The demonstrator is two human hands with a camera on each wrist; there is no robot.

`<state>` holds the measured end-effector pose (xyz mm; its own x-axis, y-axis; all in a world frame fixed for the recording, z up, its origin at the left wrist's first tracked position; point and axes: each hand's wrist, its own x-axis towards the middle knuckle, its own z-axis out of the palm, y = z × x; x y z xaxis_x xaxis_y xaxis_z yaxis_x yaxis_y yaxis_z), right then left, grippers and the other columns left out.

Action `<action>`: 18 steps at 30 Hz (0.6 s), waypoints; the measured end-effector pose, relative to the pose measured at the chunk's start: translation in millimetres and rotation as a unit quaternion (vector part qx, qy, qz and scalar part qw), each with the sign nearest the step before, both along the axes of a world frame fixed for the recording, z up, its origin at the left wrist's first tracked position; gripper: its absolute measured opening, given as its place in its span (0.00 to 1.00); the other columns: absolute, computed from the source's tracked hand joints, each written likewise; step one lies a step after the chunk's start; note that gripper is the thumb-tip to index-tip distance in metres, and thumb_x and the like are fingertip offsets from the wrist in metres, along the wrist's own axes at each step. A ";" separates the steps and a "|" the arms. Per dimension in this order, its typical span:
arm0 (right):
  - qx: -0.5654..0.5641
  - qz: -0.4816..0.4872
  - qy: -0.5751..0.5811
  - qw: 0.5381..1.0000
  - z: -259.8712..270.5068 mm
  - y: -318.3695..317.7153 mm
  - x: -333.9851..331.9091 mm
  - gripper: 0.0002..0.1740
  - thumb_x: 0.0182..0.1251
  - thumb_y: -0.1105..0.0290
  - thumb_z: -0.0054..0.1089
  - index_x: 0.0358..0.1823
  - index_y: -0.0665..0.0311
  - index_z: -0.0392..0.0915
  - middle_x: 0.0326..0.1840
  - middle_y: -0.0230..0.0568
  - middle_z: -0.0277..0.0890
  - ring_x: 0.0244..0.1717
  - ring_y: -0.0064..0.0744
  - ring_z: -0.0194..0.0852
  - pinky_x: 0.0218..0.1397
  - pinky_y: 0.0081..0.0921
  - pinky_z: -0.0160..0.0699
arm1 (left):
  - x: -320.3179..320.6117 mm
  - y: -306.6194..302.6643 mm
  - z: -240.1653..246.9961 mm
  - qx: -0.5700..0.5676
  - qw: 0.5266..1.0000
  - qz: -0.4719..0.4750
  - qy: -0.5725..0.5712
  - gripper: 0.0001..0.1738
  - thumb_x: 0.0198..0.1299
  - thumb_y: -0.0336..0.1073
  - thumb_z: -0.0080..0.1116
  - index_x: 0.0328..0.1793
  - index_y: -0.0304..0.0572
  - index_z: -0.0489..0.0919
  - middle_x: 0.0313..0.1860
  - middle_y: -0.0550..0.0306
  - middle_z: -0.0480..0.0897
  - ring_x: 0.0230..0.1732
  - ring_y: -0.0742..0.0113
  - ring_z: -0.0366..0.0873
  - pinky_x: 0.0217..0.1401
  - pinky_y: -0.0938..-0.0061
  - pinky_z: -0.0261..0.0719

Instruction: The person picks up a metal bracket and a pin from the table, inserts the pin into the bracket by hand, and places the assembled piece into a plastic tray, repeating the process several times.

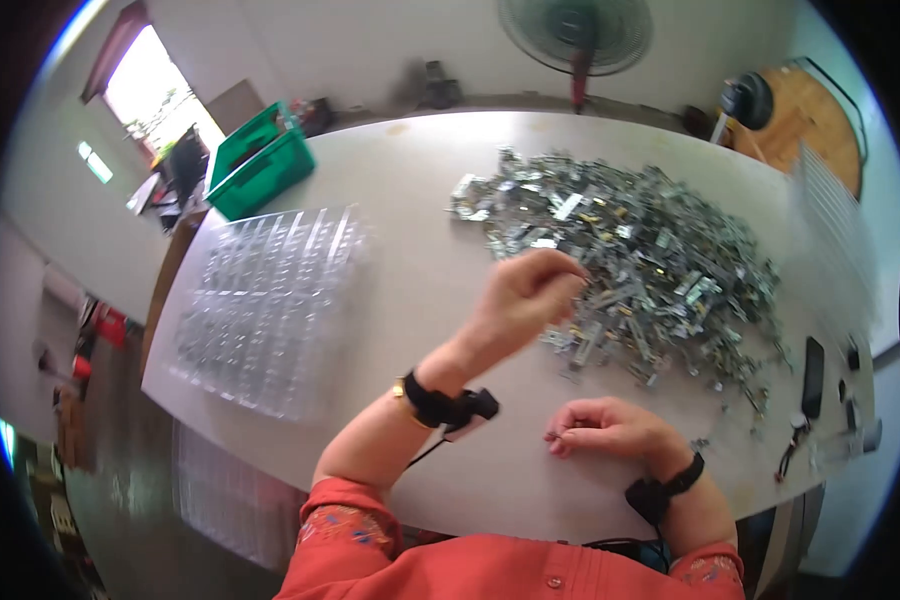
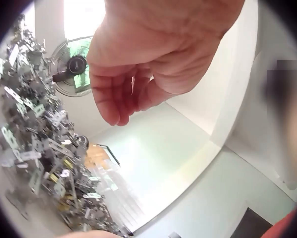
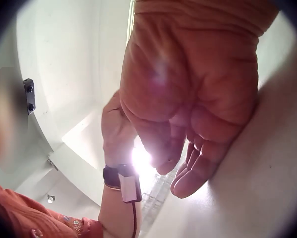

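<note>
A large heap of small metal parts (image 1: 635,260), mostly silvery with some yellowish ones, spreads over the table. At the heap's near left edge, my left hand (image 1: 530,295) is raised with its fingers curled in and the thumb against them; no part shows between them in the left wrist view. Lower and nearer my body, my right hand (image 1: 610,430) rests low at the table with loosely bent fingers. In the right wrist view a gap shows between the right thumb and fingers (image 3: 195,178), with nothing visible in it.
Clear plastic compartment trays (image 1: 270,310) lie stacked at the table's left, beside a green crate (image 1: 260,165). More clear trays (image 1: 835,235) stand at the right edge. A black flat object (image 1: 813,375) lies at the right. Behind the table stands a fan (image 1: 575,35).
</note>
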<state>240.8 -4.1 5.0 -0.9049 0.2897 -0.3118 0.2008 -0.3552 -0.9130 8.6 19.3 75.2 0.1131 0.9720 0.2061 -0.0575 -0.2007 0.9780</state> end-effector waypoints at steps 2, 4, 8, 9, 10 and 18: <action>-0.003 -0.006 -0.001 1.000 0.3 -0.2 0.8 0.13 0.78 0.66 0.58 0.53 0.69 0.78 0.46 0.35 0.82 0.49 0.22 0.80 0.57 0.23 0.79 | -20.6 13.5 -14.7 0.004 0.998 0.055 0.010 0.08 0.72 0.30 0.58 0.51 0.33 0.82 0.36 0.60 0.83 0.33 0.78 0.80 0.35 0.80 0.81; -0.002 0.002 0.002 1.000 1.1 1.1 1.3 0.13 0.78 0.65 0.58 0.53 0.69 0.78 0.46 0.35 0.82 0.49 0.22 0.80 0.57 0.24 0.78 | -38.7 23.0 -22.9 -0.021 0.992 0.127 0.006 0.08 0.71 0.30 0.59 0.50 0.33 0.82 0.35 0.60 0.83 0.32 0.77 0.80 0.34 0.80 0.80; -0.011 0.016 -0.009 1.000 6.3 3.3 1.4 0.13 0.78 0.68 0.58 0.54 0.71 0.78 0.49 0.38 0.82 0.52 0.23 0.79 0.59 0.25 0.78 | -68.2 36.6 -40.5 -0.045 0.978 0.202 0.004 0.07 0.71 0.30 0.59 0.49 0.33 0.82 0.35 0.60 0.82 0.32 0.76 0.80 0.33 0.80 0.79; -0.002 0.018 -0.009 1.000 7.0 3.5 1.8 0.14 0.78 0.68 0.58 0.55 0.72 0.78 0.48 0.38 0.83 0.52 0.23 0.80 0.60 0.25 0.78 | -73.8 37.9 -44.5 -0.054 0.974 0.220 0.021 0.08 0.71 0.31 0.59 0.49 0.34 0.82 0.36 0.60 0.82 0.32 0.76 0.80 0.33 0.80 0.79; -0.004 0.017 -0.012 1.000 5.6 3.4 2.2 0.14 0.78 0.68 0.58 0.55 0.72 0.78 0.48 0.38 0.83 0.52 0.23 0.80 0.60 0.25 0.78 | -78.7 38.9 -49.5 -0.064 0.969 0.237 0.038 0.08 0.71 0.31 0.59 0.49 0.34 0.82 0.36 0.60 0.82 0.31 0.76 0.80 0.32 0.80 0.79; -0.016 0.019 0.008 1.000 1.3 5.7 2.0 0.15 0.78 0.65 0.58 0.54 0.70 0.77 0.47 0.35 0.82 0.49 0.21 0.79 0.58 0.23 0.78 | -78.5 40.1 -70.2 -0.154 0.958 0.215 0.106 0.13 0.69 0.34 0.60 0.52 0.31 0.79 0.36 0.59 0.81 0.31 0.76 0.81 0.29 0.81 0.78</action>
